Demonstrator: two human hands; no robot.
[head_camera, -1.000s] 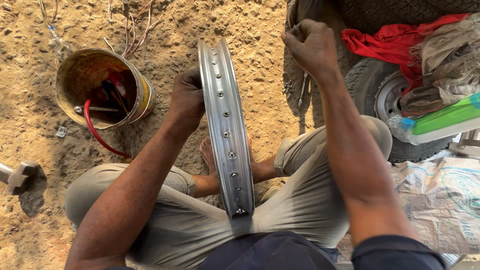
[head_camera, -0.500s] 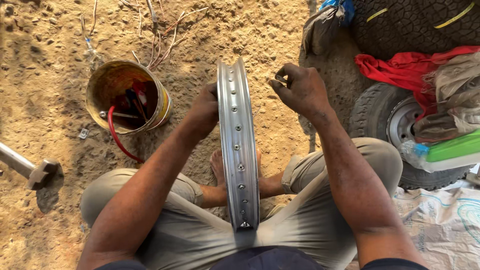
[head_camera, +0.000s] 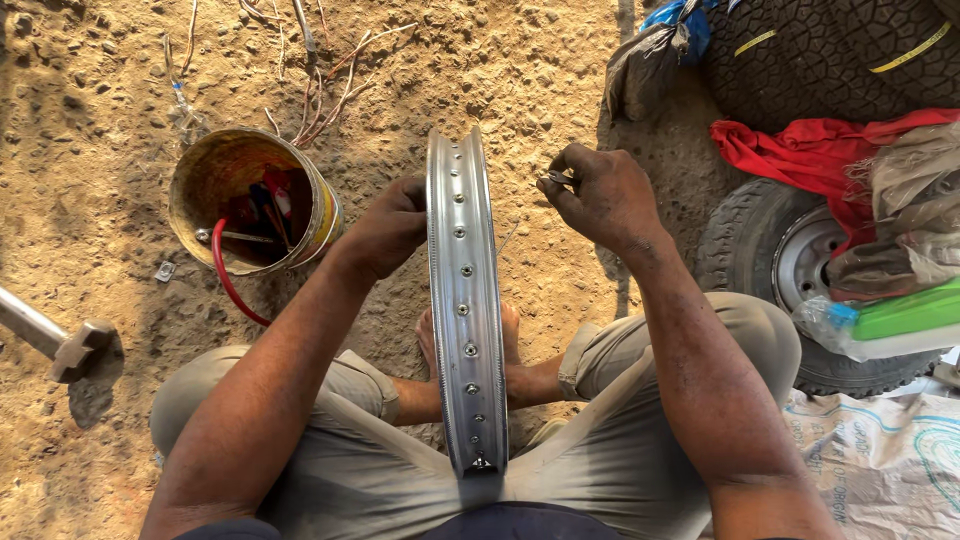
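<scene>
A silver wheel rim (head_camera: 464, 290) with a row of spoke holes stands upright on edge between my knees. My left hand (head_camera: 388, 226) grips its left flank near the top. To the right of the rim, my right hand (head_camera: 598, 195) pinches a small metal piece (head_camera: 556, 178), apparently a spoke nipple, between thumb and fingers, a little apart from the rim. My bare feet (head_camera: 510, 355) rest on the dirt under the rim.
A rusty tin (head_camera: 250, 200) with tools and a red hose sits on the dirt at left. A hammer (head_camera: 60, 340) lies at the far left. Tyres (head_camera: 770, 250), red cloth (head_camera: 820, 150), a green bottle (head_camera: 900, 315) and a printed sack (head_camera: 880, 460) crowd the right.
My right hand came down from the upper right toward the rim's top, now pinching the small metal piece. The view shifted, so the rim and tin sit lower in frame.
</scene>
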